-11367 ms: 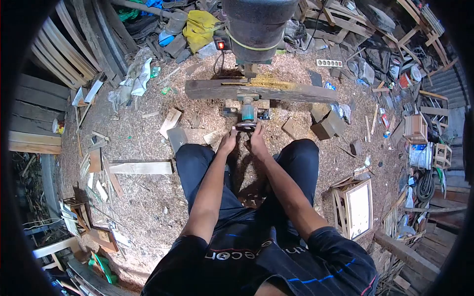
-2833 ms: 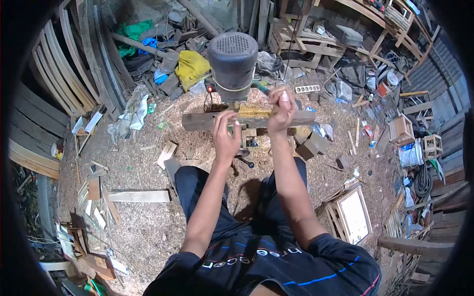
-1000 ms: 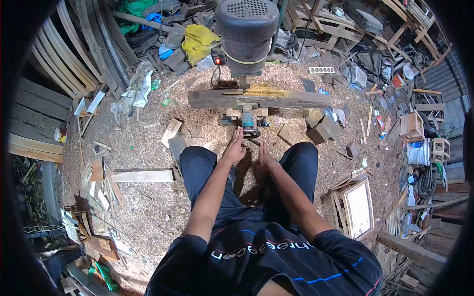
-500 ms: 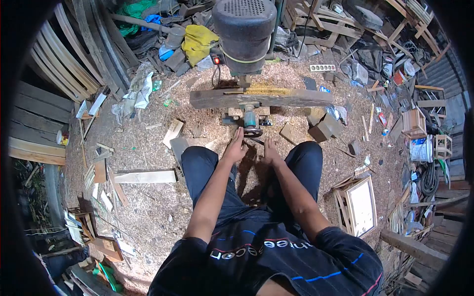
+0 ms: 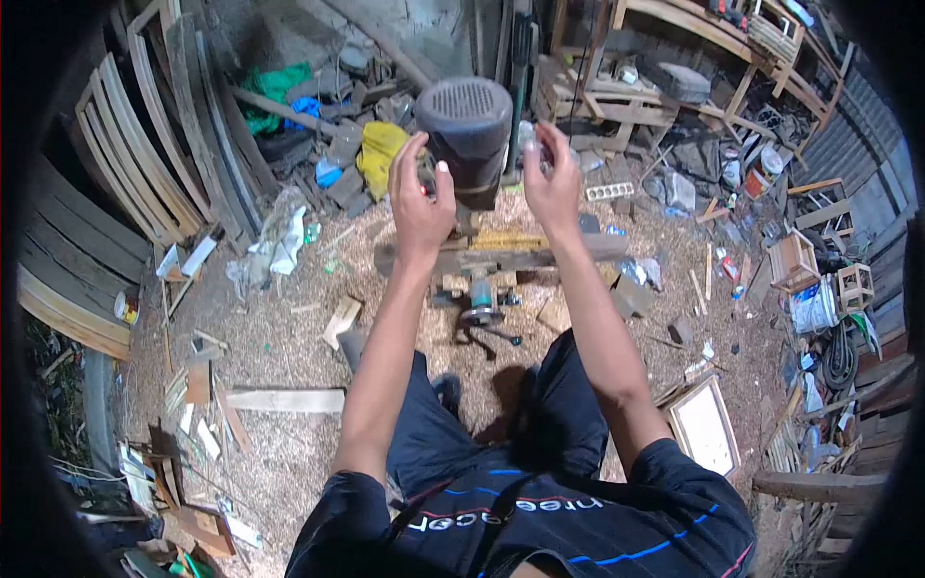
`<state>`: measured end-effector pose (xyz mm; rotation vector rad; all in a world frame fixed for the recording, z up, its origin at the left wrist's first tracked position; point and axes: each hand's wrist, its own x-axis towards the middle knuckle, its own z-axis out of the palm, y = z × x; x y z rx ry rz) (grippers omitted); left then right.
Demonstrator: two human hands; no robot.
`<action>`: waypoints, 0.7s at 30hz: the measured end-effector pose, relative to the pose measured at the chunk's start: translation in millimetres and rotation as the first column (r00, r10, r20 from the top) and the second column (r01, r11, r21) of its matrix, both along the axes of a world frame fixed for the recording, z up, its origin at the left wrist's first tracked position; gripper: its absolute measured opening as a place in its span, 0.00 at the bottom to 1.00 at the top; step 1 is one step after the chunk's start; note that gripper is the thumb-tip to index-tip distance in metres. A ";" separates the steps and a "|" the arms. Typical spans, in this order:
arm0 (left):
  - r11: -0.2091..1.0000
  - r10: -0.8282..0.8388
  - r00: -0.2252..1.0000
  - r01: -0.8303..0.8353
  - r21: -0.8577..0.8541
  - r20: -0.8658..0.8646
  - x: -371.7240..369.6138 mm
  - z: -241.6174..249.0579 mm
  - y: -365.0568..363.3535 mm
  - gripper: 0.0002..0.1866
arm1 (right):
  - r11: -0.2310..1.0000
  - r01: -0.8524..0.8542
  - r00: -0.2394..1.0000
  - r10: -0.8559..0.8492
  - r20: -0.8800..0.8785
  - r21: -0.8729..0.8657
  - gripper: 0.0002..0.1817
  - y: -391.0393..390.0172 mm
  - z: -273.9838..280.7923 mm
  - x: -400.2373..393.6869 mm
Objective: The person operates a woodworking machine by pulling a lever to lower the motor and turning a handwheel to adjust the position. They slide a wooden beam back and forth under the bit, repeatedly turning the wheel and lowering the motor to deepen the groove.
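My left hand (image 5: 421, 207) is raised at the left side of the dark machine motor (image 5: 465, 130), fingers apart and holding nothing. On the motor's other side is my right hand (image 5: 552, 188), its fingers also spread and empty. Whether either hand touches the housing is unclear. Below the motor, a long wooden beam (image 5: 602, 249) lies crosswise in the machine, partly behind my forearms. In front of the beam are a round handwheel (image 5: 482, 316) and a crank handle (image 5: 496, 333), with no hand on them.
Wood shavings cover the floor (image 5: 289, 347). A yellow cloth (image 5: 379, 159) lies behind on the left. Curved wooden pieces (image 5: 125, 144) lean at the left wall. A white-topped wooden frame (image 5: 701, 429) stands at the right, near a small wooden stool (image 5: 794, 260).
Both hands have left the handwheel area and moved up to either side of the motor, with fingers spread. The view has tilted upward.
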<state>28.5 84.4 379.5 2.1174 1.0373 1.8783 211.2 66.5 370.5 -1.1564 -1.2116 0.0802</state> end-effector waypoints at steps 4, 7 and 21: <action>0.991 -0.035 0.999 0.036 0.127 -0.016 22.0 43.6 21.9 0.21 | 0.984 0.102 0.994 -0.107 0.024 0.145 0.31 85.1 62.6 23.1; 0.989 -0.069 0.997 0.073 0.126 -0.036 32.8 45.2 25.4 0.21 | 1.000 0.003 0.996 -0.006 -0.091 -0.031 0.49 161.0 87.2 49.0; 0.991 -0.040 0.984 0.061 0.119 -0.172 34.1 7.6 19.3 0.21 | 0.955 -0.211 0.716 0.296 -0.632 0.208 0.23 73.4 82.5 0.5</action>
